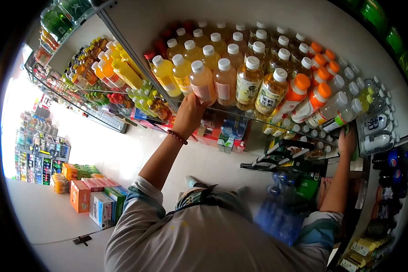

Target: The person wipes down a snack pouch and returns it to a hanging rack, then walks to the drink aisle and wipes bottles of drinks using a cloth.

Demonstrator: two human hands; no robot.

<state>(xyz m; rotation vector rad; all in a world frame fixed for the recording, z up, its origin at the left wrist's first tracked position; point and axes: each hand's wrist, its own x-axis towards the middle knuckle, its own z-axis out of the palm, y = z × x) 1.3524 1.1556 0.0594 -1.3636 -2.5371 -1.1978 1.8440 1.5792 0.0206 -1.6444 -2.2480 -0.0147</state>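
At the front edge of a drinks shelf, my left hand [190, 115] has its fingers around the lower part of a pale pink drink bottle [201, 85] with a white cap. A yellow drink bottle [181, 75] stands to its left and another pink bottle [224, 84] to its right. My right hand [347, 141] is at the right end of the shelf, below a clear bottle with a black and green label [339, 119]. Its fingertips are partly hidden there, and something green shows beside them; I cannot make out whether they grip anything.
Rows of bottles, including orange-capped ones [321, 94], fill the shelf. Below are a black folding frame [281, 154] and a blue pack of bottles [281, 220]. Cartons [102, 208] are stacked at the lower left. More shelving with dark bottles [390, 174] stands at the right.
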